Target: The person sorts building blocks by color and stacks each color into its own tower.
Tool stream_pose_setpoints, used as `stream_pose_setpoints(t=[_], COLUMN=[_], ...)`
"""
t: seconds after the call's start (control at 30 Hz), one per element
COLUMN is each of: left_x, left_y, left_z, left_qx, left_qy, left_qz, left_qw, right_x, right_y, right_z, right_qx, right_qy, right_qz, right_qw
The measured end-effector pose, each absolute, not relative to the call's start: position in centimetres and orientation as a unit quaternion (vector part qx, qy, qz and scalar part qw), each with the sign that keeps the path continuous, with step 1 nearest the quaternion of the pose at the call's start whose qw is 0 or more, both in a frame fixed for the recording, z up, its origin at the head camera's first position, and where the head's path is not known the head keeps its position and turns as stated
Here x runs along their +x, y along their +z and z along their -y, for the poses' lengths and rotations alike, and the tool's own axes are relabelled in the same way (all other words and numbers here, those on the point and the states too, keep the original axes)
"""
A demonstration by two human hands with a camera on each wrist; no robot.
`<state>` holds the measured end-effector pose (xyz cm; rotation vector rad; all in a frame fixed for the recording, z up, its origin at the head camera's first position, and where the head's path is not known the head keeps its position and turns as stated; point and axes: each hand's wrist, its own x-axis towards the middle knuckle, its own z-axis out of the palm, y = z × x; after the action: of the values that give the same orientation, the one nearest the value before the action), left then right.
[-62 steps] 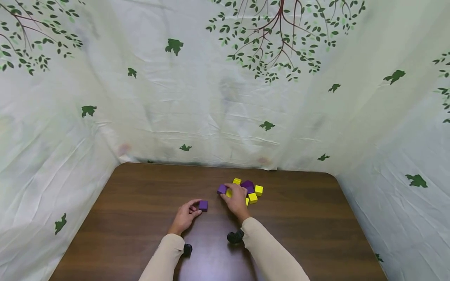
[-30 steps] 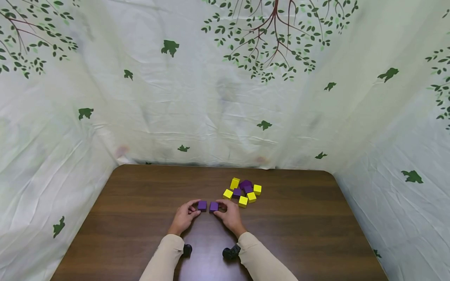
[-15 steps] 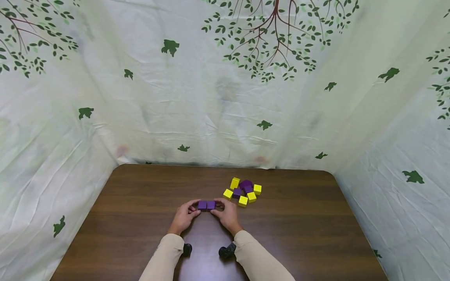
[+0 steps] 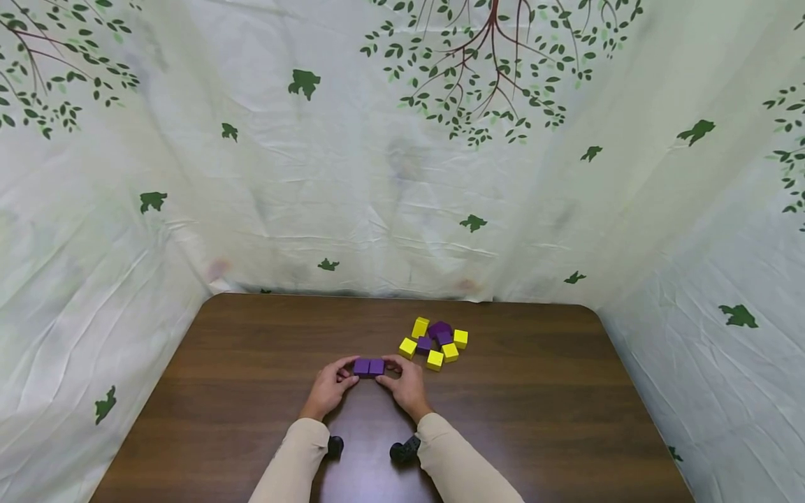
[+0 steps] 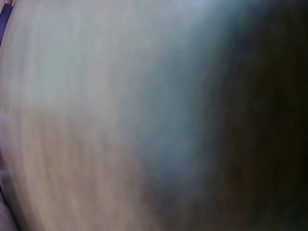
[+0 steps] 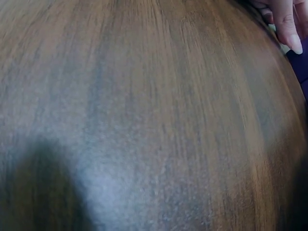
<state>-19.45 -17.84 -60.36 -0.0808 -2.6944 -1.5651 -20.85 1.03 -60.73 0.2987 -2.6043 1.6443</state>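
Note:
Two purple cubes sit side by side on the brown table in the head view, their faces meeting. My left hand [image 4: 328, 388] pinches the left purple cube [image 4: 361, 367] between thumb and fingers. On the other side, my right hand [image 4: 407, 385] pinches the right purple cube [image 4: 376, 367], thumb at the near side and forefinger at the far side. At the right wrist view's upper right edge, fingertips [image 6: 294, 44] show against part of a purple cube [image 6: 301, 62]. The left wrist view is blurred, with only a purple sliver [image 5: 5, 19] at its upper left edge.
Beyond my right hand lies a loose group of yellow cubes [image 4: 434, 360] and purple cubes [image 4: 424, 345]. The wooden table [image 4: 264, 363] ends at a white curtain [image 4: 390, 209] printed with leaves. Black wrist cameras [image 4: 404, 450] sit under both sleeves.
My right hand has brought a purple cube from the group leftward, up against the cube in my left hand. My left hand has stayed nearly still.

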Motion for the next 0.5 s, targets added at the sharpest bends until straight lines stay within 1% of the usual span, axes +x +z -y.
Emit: stream_pose_setpoints(t=[0.2,0.3,0.33,0.43,0.5], left_x=[-19.55,-19.64,-19.66,-19.60,-19.54], left_y=[-60.43,-60.51,-60.55,-60.51,-60.46], left_z=[17.82,17.78,17.78,17.75,17.70], left_qx=[-0.025,-0.023,-0.024,-0.023,-0.021], left_qy=[-0.503,-0.506,-0.506,-0.506,-0.505], left_qz=[0.864,0.862,0.862,0.862,0.863], left_qw=[0.010,0.010,0.011,0.011,0.011], right_x=[-20.82,-20.80,-20.79,-20.73,-20.76], right_y=[-60.80,-60.98,-61.08,-61.34,-61.44], right_z=[-1.07,-1.11,-1.10,-1.13,-1.12], right_qx=[0.102,0.110,0.120,0.133,0.132], right_qy=[0.527,0.529,0.525,0.528,0.531], right_qz=[0.843,0.841,0.841,0.836,0.834], right_qw=[0.026,0.037,0.052,0.070,0.070])
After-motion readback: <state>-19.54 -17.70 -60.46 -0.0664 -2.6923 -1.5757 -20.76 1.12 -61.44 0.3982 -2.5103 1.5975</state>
